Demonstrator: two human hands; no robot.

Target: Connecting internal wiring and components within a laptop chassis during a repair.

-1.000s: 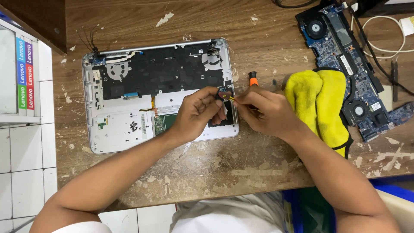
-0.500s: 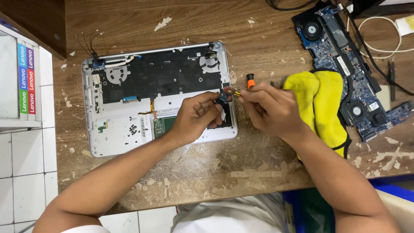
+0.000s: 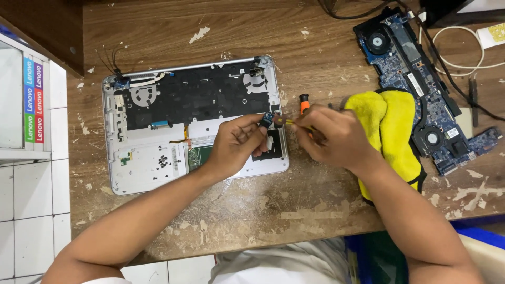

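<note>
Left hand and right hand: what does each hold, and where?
Left hand pinches a small blue circuit board at its lower edge. Right hand grips a thin yellow-tipped tool by its shaft.

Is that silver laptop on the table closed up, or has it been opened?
Opened. The laptop shell lies with its cover off: bare keyboard backing and fan recesses show. Its blue circuit board lies apart, beside the yellow cloth.

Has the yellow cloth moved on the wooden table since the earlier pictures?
No. The crumpled yellow cloth lies as before between the opened silver laptop base and the blue circuit board; only the head camera shifted slightly.
</note>
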